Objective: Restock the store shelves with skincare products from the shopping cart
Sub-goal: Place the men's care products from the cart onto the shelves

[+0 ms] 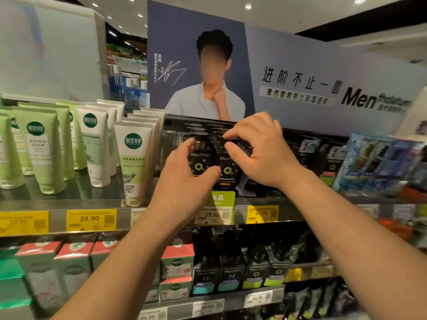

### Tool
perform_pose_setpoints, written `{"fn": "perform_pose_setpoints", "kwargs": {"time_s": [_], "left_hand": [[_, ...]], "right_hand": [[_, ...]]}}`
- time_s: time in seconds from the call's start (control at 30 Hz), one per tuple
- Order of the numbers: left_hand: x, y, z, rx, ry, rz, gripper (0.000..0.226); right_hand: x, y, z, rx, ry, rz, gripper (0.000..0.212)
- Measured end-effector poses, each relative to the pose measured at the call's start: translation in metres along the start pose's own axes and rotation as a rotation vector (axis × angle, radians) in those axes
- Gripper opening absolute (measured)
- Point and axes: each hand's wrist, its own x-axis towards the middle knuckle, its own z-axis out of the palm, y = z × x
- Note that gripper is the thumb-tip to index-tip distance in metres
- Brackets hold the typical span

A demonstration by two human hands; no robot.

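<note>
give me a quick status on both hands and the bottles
Left hand grips front black bottle on upper shelf. Right hand holds neighbouring black bottle. Nothing in the way.

Top shelf (69,202): tubes (48,148) at left, in rows front to back; bottles (199,158) at centre, two in front side by side, more behind; boxed packs (379,162) at right. Left hand (184,181) on the left front bottle, right hand (261,151) on the bottle (227,167) just beside it. Price tags (91,219) along the shelf's front edge. Poster (198,65) behind and above the bottles. Lower shelf (231,299): boxes (74,262) at left, pump bottles (231,271) at centre, packets (323,299) at lower right.
</note>
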Motion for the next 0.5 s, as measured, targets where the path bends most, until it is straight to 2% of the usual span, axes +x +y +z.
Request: {"fn": "perform_pose_setpoints", "kwargs": {"time_s": [0.3,0.5], "left_hand": [[-0.024,0.009,0.012,-0.094,-0.033,0.07,0.075],[-0.052,0.027,0.032,-0.139,-0.108,0.107,0.082]], "right_hand": [[-0.064,-0.024,-0.034,-0.11,0.072,0.107,0.025],[-0.116,-0.029,-0.068,-0.19,0.068,0.215,0.023]]}}
